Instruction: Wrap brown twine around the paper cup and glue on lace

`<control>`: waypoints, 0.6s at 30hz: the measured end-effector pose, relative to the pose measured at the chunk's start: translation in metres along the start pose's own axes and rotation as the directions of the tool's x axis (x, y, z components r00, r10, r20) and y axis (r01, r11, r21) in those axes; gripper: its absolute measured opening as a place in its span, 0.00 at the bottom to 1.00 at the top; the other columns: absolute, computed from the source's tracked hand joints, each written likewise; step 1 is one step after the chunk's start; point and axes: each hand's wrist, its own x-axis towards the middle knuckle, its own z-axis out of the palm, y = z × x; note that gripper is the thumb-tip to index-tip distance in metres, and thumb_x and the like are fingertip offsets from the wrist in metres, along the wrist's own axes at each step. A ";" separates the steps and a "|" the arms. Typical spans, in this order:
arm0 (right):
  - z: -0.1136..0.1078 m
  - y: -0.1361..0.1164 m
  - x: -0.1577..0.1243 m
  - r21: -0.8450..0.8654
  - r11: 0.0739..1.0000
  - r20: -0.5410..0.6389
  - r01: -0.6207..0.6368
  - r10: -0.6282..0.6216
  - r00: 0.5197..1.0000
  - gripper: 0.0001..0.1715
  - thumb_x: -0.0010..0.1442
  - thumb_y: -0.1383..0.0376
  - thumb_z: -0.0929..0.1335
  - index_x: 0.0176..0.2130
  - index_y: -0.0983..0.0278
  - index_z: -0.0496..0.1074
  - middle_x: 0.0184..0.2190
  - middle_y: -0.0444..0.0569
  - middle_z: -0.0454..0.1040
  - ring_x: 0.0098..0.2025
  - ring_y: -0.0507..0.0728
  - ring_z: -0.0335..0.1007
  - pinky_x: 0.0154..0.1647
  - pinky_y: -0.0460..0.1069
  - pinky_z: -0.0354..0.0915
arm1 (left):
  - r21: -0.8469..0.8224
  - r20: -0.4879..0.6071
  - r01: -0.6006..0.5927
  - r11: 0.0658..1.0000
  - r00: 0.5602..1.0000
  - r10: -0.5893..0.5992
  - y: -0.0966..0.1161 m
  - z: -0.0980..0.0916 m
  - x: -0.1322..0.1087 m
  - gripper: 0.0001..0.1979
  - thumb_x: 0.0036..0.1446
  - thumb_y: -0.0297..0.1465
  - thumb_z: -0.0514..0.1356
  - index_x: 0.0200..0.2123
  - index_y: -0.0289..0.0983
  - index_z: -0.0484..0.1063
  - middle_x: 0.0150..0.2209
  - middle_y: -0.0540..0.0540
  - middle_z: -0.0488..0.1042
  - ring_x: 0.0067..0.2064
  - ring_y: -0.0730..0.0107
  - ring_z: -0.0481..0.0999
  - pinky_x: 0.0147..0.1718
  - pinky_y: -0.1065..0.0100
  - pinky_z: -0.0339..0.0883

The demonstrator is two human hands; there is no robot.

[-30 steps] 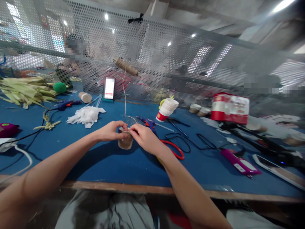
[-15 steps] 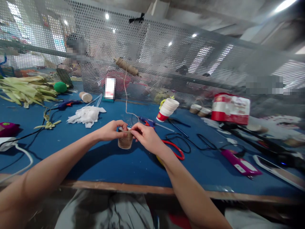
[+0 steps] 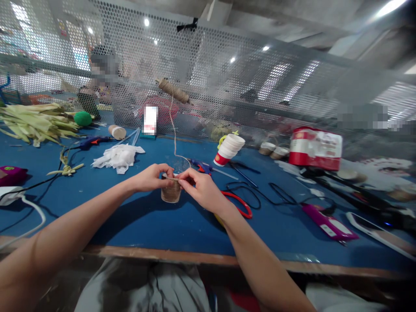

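Observation:
A small paper cup [image 3: 170,194], its side wound with brown twine, is held over the blue table. My left hand [image 3: 152,178] is closed on its rim, with the thumb in front and the fingers partly hidden behind. Pinched between the thumb and forefinger of my right hand [image 3: 196,185] is the twine [image 3: 175,143] at the cup's right edge. That strand runs up to a twine spool [image 3: 173,90] hanging on the perforated metal screen. Just behind my right hand lies a blue glue gun [image 3: 200,166].
Stacked white paper cups [image 3: 229,149] lean behind my hands. Red-handled scissors [image 3: 239,204] and black cables lie to the right, near a purple device [image 3: 329,222] and a phone [image 3: 378,234]. Crumpled white material [image 3: 117,157], a second glue gun [image 3: 92,142] and dried husks [image 3: 37,122] are at left.
Both hands stay almost in place at the cup. The twine between spool and hand has shifted slightly and hangs a bit slacker.

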 end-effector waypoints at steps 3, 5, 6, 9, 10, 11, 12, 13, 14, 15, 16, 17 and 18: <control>-0.001 -0.002 0.000 -0.015 1.000 0.013 0.013 -0.012 1.000 0.06 0.55 0.66 0.61 0.31 0.65 0.65 0.27 0.47 0.70 0.28 0.51 0.64 0.30 0.46 0.60 | 0.004 0.001 0.014 1.000 1.000 -0.014 0.000 0.000 0.000 0.05 0.47 0.29 0.56 0.26 0.33 0.63 0.34 0.46 0.71 0.44 0.66 0.68 0.43 0.66 0.59; -0.001 -0.002 0.000 -0.021 1.000 0.015 0.010 -0.010 1.000 0.06 0.54 0.66 0.61 0.30 0.65 0.65 0.26 0.47 0.69 0.27 0.51 0.63 0.29 0.46 0.59 | 0.015 0.004 0.023 1.000 1.000 -0.023 0.001 0.000 0.000 0.05 0.47 0.29 0.56 0.26 0.33 0.63 0.34 0.46 0.71 0.44 0.66 0.68 0.43 0.66 0.60; -0.001 -0.002 0.001 -0.022 1.000 0.015 0.008 -0.008 1.000 0.06 0.54 0.67 0.61 0.29 0.65 0.65 0.26 0.46 0.69 0.27 0.50 0.63 0.29 0.46 0.59 | 0.020 0.007 0.026 0.999 1.000 -0.026 0.001 0.000 0.000 0.05 0.47 0.29 0.56 0.26 0.33 0.63 0.34 0.46 0.71 0.44 0.67 0.68 0.43 0.67 0.60; -0.001 -0.002 0.001 -0.016 1.000 0.012 0.009 -0.009 1.000 0.05 0.54 0.67 0.61 0.28 0.65 0.64 0.24 0.45 0.68 0.26 0.50 0.61 0.28 0.45 0.58 | 0.028 0.013 0.024 0.999 1.000 -0.024 0.001 0.001 0.000 0.05 0.47 0.30 0.56 0.27 0.33 0.64 0.34 0.46 0.71 0.42 0.68 0.69 0.42 0.67 0.60; -0.001 -0.002 0.001 -0.013 1.000 0.013 0.009 -0.009 1.000 0.05 0.54 0.67 0.61 0.28 0.65 0.64 0.24 0.45 0.67 0.26 0.50 0.61 0.27 0.45 0.58 | 0.028 0.016 0.022 0.999 1.000 -0.022 0.001 0.001 0.000 0.05 0.47 0.30 0.56 0.27 0.33 0.64 0.34 0.46 0.71 0.42 0.68 0.69 0.42 0.68 0.61; -0.001 -0.002 0.001 -0.010 1.000 0.013 0.009 -0.009 1.000 0.05 0.53 0.67 0.61 0.28 0.65 0.64 0.24 0.45 0.67 0.25 0.49 0.61 0.27 0.45 0.57 | 0.028 0.019 0.019 0.999 1.000 -0.019 0.001 0.000 0.000 0.05 0.47 0.30 0.56 0.26 0.33 0.64 0.35 0.46 0.71 0.42 0.68 0.69 0.42 0.68 0.61; 0.000 -0.002 0.001 -0.009 1.000 0.014 0.010 -0.009 1.000 0.04 0.53 0.67 0.61 0.28 0.65 0.64 0.24 0.44 0.67 0.25 0.49 0.60 0.27 0.45 0.57 | 0.026 0.023 0.017 1.000 1.000 -0.017 0.001 0.000 0.000 0.06 0.47 0.30 0.56 0.26 0.33 0.64 0.35 0.46 0.71 0.41 0.68 0.69 0.42 0.68 0.61; 0.000 -0.002 0.001 -0.008 1.000 0.015 0.009 -0.009 1.000 0.04 0.53 0.67 0.61 0.28 0.65 0.64 0.24 0.44 0.67 0.25 0.49 0.60 0.27 0.45 0.57 | 0.023 0.029 0.016 1.000 0.999 -0.016 0.001 0.000 0.000 0.06 0.47 0.30 0.56 0.26 0.33 0.64 0.35 0.46 0.71 0.41 0.68 0.69 0.41 0.68 0.61; 0.000 -0.002 0.001 -0.008 1.000 0.016 0.007 -0.007 1.000 0.04 0.53 0.67 0.61 0.28 0.65 0.64 0.24 0.44 0.67 0.25 0.49 0.60 0.27 0.45 0.57 | 0.021 0.035 0.016 1.000 0.999 -0.016 0.001 0.000 0.000 0.06 0.47 0.31 0.56 0.26 0.33 0.64 0.35 0.46 0.71 0.41 0.69 0.69 0.41 0.68 0.61; 0.000 -0.002 0.001 -0.009 1.000 0.017 0.005 -0.005 1.000 0.04 0.53 0.68 0.61 0.28 0.65 0.64 0.24 0.44 0.67 0.25 0.49 0.60 0.27 0.45 0.57 | 0.019 0.041 0.016 1.000 0.999 -0.017 0.001 -0.001 0.000 0.06 0.47 0.31 0.56 0.27 0.33 0.64 0.35 0.46 0.71 0.41 0.69 0.69 0.41 0.68 0.61; 0.000 -0.002 0.001 -0.011 1.000 0.018 0.003 -0.003 1.000 0.04 0.53 0.68 0.61 0.28 0.65 0.64 0.24 0.44 0.67 0.25 0.49 0.60 0.27 0.45 0.56 | 0.018 0.047 0.015 1.000 0.999 -0.016 0.002 -0.001 0.000 0.06 0.47 0.31 0.56 0.27 0.33 0.64 0.35 0.46 0.71 0.41 0.69 0.69 0.41 0.68 0.62; 0.000 -0.002 0.001 -0.012 1.000 0.021 0.002 -0.002 1.000 0.04 0.53 0.68 0.61 0.28 0.65 0.64 0.23 0.44 0.66 0.25 0.49 0.60 0.27 0.45 0.56 | 0.017 0.051 0.014 1.000 0.999 -0.015 0.002 -0.001 0.000 0.06 0.47 0.31 0.56 0.27 0.33 0.64 0.36 0.45 0.71 0.41 0.68 0.69 0.41 0.68 0.61; 0.000 -0.002 0.000 -0.013 1.000 0.023 0.002 -0.002 1.000 0.04 0.53 0.68 0.61 0.28 0.65 0.63 0.23 0.44 0.66 0.25 0.49 0.60 0.27 0.45 0.56 | 0.015 0.053 0.013 1.000 0.998 -0.014 0.003 -0.001 -0.001 0.06 0.47 0.30 0.56 0.28 0.33 0.64 0.36 0.45 0.71 0.41 0.68 0.69 0.41 0.68 0.61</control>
